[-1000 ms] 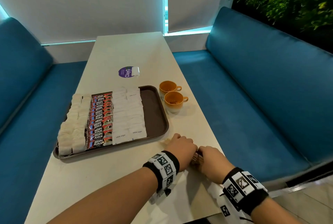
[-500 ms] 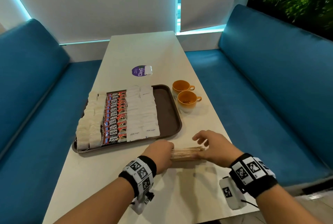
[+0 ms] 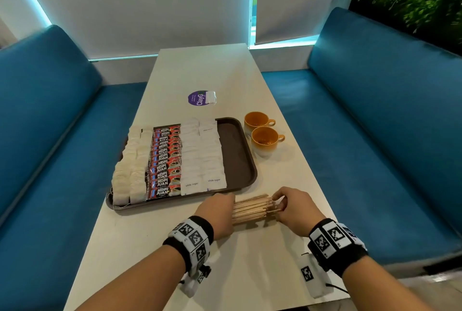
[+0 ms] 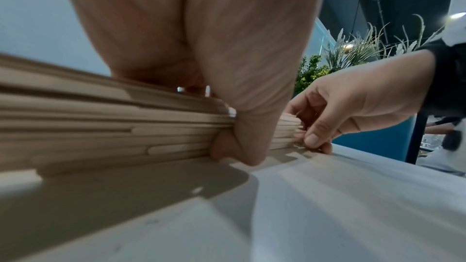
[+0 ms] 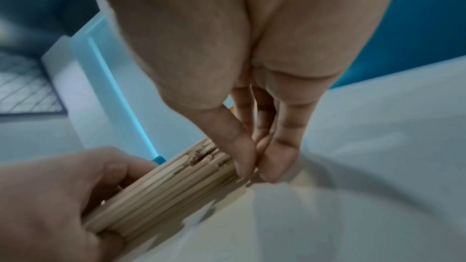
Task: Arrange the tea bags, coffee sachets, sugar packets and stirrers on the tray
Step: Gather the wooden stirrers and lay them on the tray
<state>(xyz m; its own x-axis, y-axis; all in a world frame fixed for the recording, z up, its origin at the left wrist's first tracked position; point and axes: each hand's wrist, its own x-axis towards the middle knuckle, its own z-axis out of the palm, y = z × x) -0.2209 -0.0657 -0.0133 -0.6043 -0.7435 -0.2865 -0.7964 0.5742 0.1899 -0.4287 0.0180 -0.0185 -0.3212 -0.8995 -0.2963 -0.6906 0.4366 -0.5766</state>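
Since half a second ago we have brought our right hand [image 3: 295, 208] in against the stirrer ends; before, its fingers were spread off them. Our left hand [image 3: 217, 213] wraps the bundle of wooden stirrers [image 3: 252, 208] at its 9 o'clock end, while our right fingertips [image 5: 243, 158] press the 3 o'clock end, pinching nothing. We keep the bundle on the table [image 3: 250, 273], just off the tray [image 3: 237, 160] at its 6 o'clock edge. On the tray, from 9 toward 3 o'clock, lie tea bags [image 3: 130, 170], coffee sachets [image 3: 165, 160] and sugar packets [image 3: 202, 155].
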